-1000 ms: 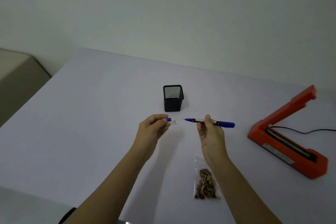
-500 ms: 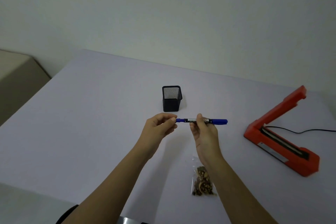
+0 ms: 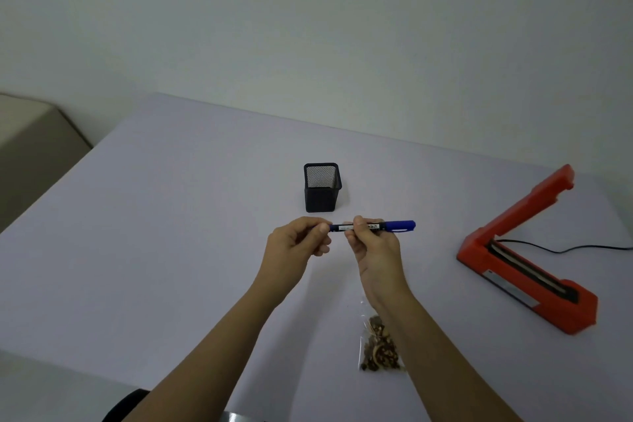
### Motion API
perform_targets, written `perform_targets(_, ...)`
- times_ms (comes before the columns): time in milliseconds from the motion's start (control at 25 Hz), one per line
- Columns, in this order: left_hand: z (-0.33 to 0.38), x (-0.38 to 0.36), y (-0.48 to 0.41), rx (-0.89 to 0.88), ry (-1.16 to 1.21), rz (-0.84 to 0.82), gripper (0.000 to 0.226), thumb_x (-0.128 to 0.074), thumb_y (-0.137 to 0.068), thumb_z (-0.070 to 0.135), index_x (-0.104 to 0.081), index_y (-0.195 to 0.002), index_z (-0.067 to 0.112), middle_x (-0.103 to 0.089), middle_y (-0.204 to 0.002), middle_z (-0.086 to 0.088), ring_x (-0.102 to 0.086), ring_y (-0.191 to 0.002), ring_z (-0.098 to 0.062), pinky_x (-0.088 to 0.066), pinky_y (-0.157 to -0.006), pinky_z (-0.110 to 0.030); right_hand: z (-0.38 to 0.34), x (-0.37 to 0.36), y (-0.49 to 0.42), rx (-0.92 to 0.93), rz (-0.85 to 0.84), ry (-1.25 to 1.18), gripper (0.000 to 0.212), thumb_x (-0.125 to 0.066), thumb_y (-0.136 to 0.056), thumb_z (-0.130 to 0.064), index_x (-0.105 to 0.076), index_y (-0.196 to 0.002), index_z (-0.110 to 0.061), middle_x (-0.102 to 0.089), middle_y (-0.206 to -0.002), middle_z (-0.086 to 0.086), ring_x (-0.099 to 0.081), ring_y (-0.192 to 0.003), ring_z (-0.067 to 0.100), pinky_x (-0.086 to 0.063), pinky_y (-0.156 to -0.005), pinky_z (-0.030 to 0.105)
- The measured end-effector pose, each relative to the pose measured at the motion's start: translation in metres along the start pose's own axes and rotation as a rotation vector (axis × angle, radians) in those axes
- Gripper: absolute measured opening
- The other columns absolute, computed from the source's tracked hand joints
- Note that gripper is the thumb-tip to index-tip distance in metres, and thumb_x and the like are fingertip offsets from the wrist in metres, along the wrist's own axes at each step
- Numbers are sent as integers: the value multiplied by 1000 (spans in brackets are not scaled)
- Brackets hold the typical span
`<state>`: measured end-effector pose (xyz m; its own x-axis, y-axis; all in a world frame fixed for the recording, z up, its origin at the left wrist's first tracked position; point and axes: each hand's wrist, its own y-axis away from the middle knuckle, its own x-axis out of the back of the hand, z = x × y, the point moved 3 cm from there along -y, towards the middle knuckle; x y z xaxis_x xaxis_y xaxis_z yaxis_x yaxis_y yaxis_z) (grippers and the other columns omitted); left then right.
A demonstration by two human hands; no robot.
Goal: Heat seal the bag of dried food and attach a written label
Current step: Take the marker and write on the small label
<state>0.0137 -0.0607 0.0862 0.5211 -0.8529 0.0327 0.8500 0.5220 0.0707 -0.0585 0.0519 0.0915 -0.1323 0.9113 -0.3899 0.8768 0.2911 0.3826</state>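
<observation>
While holding blue marker [image 3: 395, 226] level at frame centre: L hand [image 3: 296, 245] pinching its left end btwn thumb + finger, R hand [image 3: 375, 248] pinching barrel w/ curled fingers. Prob. a two-handed grip for pulling or seating a cap; can't tell which. Held just in front of mesh pen cup [image 3: 322, 187], above table [image 3: 154, 233]. Leaving bag of dried food [image 3: 380, 348] flat at lower centre-right, partly under R forearm, well apart from heat sealer [image 3: 527, 260] at right edge, arm raised, ready for bag. No label seen.

The pale lilac table [image 3: 154, 250] carries a black mesh pen pot [image 3: 322, 197] at centre frame and a red heat sealer [image 3: 513, 279] at right (its lid raised). A clear bag of dried food [image 3: 378, 349] lies flat at lower centre.
</observation>
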Motion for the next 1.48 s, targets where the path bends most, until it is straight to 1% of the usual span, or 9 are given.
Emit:
perform_targets(480, -18, -1, -29, 184, 34, 7, 19, -54, -93, 18, -71, -89, 11, -66, -68, -2, -58, -54, -2, -49, -57, -13, 1, -2, -30, -34, -148, 170, 7, -53, -91, -14, -57, -86, -12, -61, -82, 2, -61, -68, 7, -53, -65, 14)
perform_targets(640, -26, 1, -57, 213, 64, -48, 20, -56, -92, 23, -72, -94, 11, -68, -73, -4, -62, -62, -8, -51, -61, -16, -14, 6, -63, -25, 34, 21, 13, -46, -96, -25, -53, -91, -16, -60, -85, 2, -54, -62, 7, -52, -56, 13)
perform_targets(760, -28, 7, -92, 165, -141, -15, 27, -53, -93, 35, -72, -93, 16, -73, -80, -6, -68, -71, -15, -52, -70, -20, -24, 9, -98, 47, 106, 52, 13, -44, -97, -22, -50, -87, -16, -58, -82, 3, -57, -59, 6, -53, -60, 12)
perform_targets(880, -32, 19, -141, 75, -503, 203, 35, -43, -96, 25, -54, -69, 7, -62, -66, -14, -52, -63, -26, -38, -58, -23, -30, -2, -134, 160, 83, 222, 12, -44, -97, -24, -49, -87, -21, -59, -84, 1, -58, -66, 6, -53, -68, 15)
perform_targets(960, -45, 18, -169, 88, -647, 187, 31, -37, -98, 19, -47, -74, 3, -53, -62, -16, -47, -66, -34, -35, -57, -33, -32, -15, -156, 268, 40, 372, 11, -43, -98, -23, -48, -88, -20, -59, -85, -1, -58, -69, 6, -53, -72, 18)
perform_targets(1080, -73, 7, -188, 104, -843, 70, 23, -33, -99, 17, -46, -85, 3, -62, -80, -19, -56, -76, -36, -41, -64, -37, -23, -37, -186, 419, -64, 668, 4, -44, -97, -19, -44, -98, -15, -62, -84, 0, -62, -76, 15, -54, -75, 25)
perform_targets(1200, -85, 4, -191, 68, -845, 82, 28, -33, -99, 16, -55, -100, 0, -67, -95, -19, -61, -83, -36, -50, -72, -42, -2, -52, -207, 454, -224, 986, 9, -44, -96, -21, -45, -104, -15, -65, -94, 10, -64, -84, 23, -54, -70, 28)
perform_targets(1320, -85, 3, -190, 22, -805, 90, 27, -34, -99, 14, -56, -100, -1, -68, -91, -19, -62, -79, -36, -51, -70, -42, 17, -55, -218, 441, -319, 1216, 14, -46, -96, -22, -48, -104, -11, -66, -95, 13, -61, -78, 22, -45, -57, 19)
perform_targets(1480, -84, 6, -187, 10, -784, 74, 27, -34, -99, 13, -56, -100, -1, -68, -85, -19, -60, -70, -32, -47, -64, -40, 28, -63, -220, 506, -362, 1366, 16, -46, -96, -22, -49, -102, -8, -62, -89, 12, -56, -74, 22, -46, -60, 30)
